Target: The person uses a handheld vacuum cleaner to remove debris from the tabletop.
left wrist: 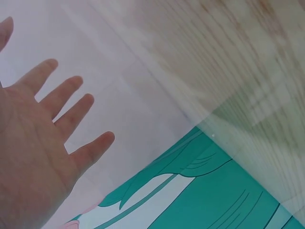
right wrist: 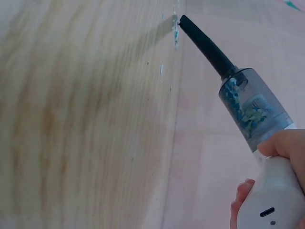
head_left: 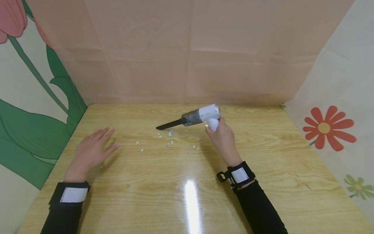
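Observation:
My right hand (head_left: 223,138) grips the white handle of a handheld vacuum cleaner (head_left: 208,113). Its black narrow nozzle (head_left: 169,124) points left, with the tip close over small paper scraps (head_left: 170,132) scattered on the wooden table. In the right wrist view the see-through dust cup (right wrist: 255,109) holds many blue and pale green bits, and the thumb lies along the vacuum's body. Off to the left, my left hand (head_left: 92,151) hovers over the table with nothing in it; its fingers are spread and straight in the left wrist view.
The wooden table (head_left: 140,198) backs onto a pinkish-brown sheet (head_left: 187,55). Panels with a large green-leaved flower (head_left: 29,120) stand on the left and with a red flower (head_left: 324,128) on the right. Stray scraps (head_left: 142,150) lie nearer the left hand.

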